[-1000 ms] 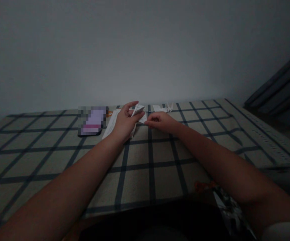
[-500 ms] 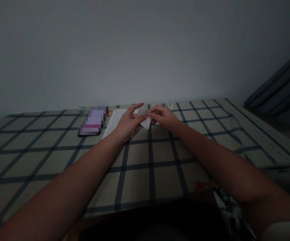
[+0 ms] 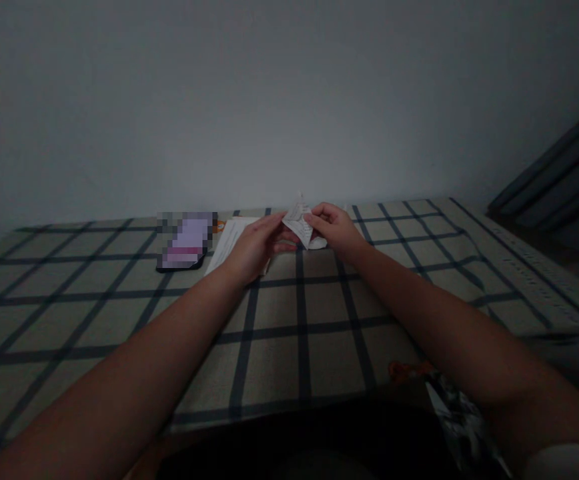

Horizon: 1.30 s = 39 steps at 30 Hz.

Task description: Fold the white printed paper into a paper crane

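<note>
Between my two hands is a small folded piece of printed paper (image 3: 299, 225), pointed at the bottom and with a thin tip standing up at the top. My right hand (image 3: 333, 225) pinches its right side, thumb on the front face. My left hand (image 3: 262, 243) is curled around the left edge, fingers behind and under the paper. Under and beside my left wrist lie flat printed sheets (image 3: 229, 241). Another white paper piece shows partly below and behind my right hand, and its shape is mostly hidden.
A phone (image 3: 187, 240) with a lit, blurred screen lies left of the sheets. A checked cloth (image 3: 274, 360) covers the surface, which ends at a plain wall (image 3: 289, 100). Dark curtain folds (image 3: 564, 160) hang at the right. Something orange (image 3: 409, 371) shows near my right forearm.
The folded paper has turned and been raised, so more of its printed face shows. My left fingers have come down from a raised spread and closed in around it.
</note>
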### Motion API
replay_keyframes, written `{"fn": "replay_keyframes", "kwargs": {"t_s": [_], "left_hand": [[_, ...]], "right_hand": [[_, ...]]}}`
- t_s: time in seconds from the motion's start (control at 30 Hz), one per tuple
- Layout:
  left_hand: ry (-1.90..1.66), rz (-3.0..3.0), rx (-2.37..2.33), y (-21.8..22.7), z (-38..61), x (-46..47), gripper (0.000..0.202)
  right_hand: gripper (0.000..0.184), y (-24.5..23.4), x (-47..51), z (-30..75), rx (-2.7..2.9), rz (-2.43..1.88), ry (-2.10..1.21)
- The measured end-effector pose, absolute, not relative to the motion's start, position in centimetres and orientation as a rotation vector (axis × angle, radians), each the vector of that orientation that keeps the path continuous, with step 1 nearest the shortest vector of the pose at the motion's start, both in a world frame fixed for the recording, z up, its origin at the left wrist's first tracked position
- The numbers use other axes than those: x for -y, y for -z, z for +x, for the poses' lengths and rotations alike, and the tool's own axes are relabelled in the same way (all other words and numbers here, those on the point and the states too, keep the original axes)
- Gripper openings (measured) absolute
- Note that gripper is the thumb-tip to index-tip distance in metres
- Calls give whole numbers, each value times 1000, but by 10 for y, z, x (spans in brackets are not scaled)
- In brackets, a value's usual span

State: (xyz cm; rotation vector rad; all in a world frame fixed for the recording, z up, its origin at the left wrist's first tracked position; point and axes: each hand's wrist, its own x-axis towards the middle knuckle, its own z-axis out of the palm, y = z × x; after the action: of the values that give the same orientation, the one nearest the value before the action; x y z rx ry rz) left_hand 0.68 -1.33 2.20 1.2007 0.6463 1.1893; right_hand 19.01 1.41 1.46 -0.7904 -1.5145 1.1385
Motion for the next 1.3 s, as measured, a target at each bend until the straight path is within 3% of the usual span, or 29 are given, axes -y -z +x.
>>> {"fn": "replay_keyframes", "kwargs": {"t_s": [0.47, 1.03, 1.3], "left_hand": [[-1168, 1300, -743, -19, 9, 17, 35], [-1317, 1357, -999, -18, 11, 16, 33], [-1266, 1258, -804, -21, 9, 17, 32]], "right_hand": [[42, -17, -10, 190, 1577, -788, -1108], [34, -18, -6, 187, 1682, -779, -1073], [33, -16, -11, 189, 1586, -792, -1077]]}}
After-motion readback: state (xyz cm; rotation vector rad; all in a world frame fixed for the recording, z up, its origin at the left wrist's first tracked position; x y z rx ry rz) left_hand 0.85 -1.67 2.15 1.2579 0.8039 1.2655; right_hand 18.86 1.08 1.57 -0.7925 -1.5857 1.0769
